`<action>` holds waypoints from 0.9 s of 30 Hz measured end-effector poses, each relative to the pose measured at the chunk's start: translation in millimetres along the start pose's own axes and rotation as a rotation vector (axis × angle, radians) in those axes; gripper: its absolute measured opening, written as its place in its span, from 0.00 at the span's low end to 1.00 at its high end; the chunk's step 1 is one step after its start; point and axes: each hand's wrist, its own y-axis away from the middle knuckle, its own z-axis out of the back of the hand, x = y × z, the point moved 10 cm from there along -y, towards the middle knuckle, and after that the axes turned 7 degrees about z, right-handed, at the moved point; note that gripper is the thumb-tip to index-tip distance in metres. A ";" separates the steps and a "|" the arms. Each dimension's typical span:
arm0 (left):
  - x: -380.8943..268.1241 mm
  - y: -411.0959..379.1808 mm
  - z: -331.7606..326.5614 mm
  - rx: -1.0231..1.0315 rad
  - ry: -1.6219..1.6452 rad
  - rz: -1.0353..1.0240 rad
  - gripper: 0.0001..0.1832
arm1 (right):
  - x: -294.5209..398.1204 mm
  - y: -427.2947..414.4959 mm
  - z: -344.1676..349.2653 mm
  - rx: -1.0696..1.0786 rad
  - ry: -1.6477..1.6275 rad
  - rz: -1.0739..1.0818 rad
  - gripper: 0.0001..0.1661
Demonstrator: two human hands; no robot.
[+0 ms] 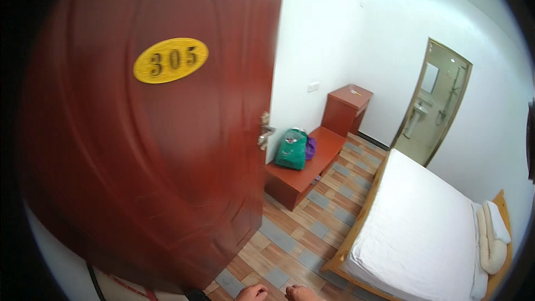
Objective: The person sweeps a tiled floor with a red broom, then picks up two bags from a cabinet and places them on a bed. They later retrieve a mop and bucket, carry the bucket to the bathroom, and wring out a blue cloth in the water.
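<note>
At the bottom edge of the view, my left hand (252,292) has its fingers curled in, and no object shows in it. Close by on its right, my right hand (301,293) is also curled, with nothing visible in its grasp. The frame cuts off both hands, which appear over the plank-patterned floor (278,278). A reddish-brown panelled door (188,142) stands ajar on the left, touched by neither hand. It carries a yellow oval number plate (170,60) and a metal lever handle (266,130) on its right edge.
A bed with a white sheet (418,221) fills the right, folded bedding (490,238) at its head. Along the wall, a low red-brown bench (322,144) bears a stuffed green bag (291,150) and a purple bag (310,148). Beyond are a cabinet (343,110) and a bathroom doorway (469,76).
</note>
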 end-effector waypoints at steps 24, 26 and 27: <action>-68.3 -336.3 2.5 0.180 0.175 0.035 0.11 | -197.6 -151.1 124.4 0.037 -0.068 -0.299 0.16; -54.9 -376.9 10.5 0.152 0.156 0.025 0.10 | -238.4 -162.5 118.8 0.079 -0.050 -0.376 0.17; -63.4 -392.5 14.7 0.150 0.141 0.030 0.09 | -255.9 -159.5 119.9 0.135 -0.048 -0.460 0.18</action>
